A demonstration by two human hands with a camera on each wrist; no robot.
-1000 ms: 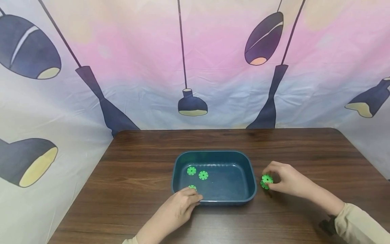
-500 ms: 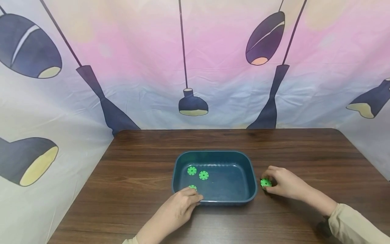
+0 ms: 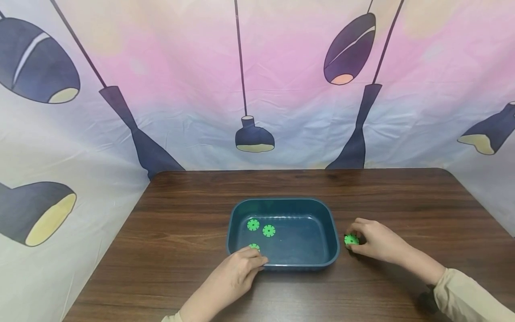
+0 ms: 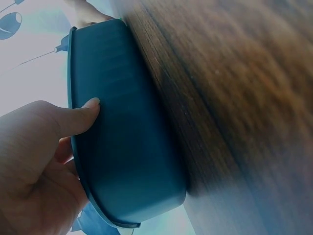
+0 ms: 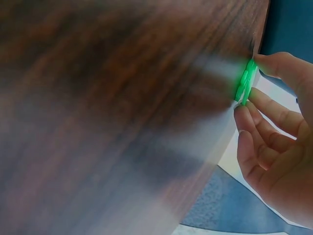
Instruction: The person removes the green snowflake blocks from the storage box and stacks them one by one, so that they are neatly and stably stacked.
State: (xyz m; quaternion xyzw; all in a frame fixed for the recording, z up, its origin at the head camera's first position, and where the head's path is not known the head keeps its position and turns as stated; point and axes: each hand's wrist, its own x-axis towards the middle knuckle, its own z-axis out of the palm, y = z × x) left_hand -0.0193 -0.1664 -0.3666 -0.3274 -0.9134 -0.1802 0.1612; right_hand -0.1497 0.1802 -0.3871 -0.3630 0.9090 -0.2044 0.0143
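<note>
A dark teal rectangular basin (image 3: 297,267) sits on the wooden table. My left hand (image 3: 241,268) grips its near-left rim; in the left wrist view the thumb (image 4: 80,117) presses the outer wall and the fingers go over the edge. Three green notched discs lie inside: one disc (image 3: 253,225) at the back left, another disc (image 3: 268,230) beside it, and a third disc (image 3: 255,246) partly hidden behind the left hand. Right of the basin, my right hand (image 3: 376,241) pinches green notched discs (image 5: 246,83) at the tabletop; edge-on, they look like two stacked together.
The brown wooden table (image 3: 181,223) extends on both sides of the basin. Behind it hangs a fabric backdrop (image 3: 193,80) printed with lamps. A dark band or device (image 3: 428,302) shows below the right sleeve.
My right hand has lowered slightly; the disc it held above another now lies over it near the tabletop. My left hand and the basin have stayed put.
</note>
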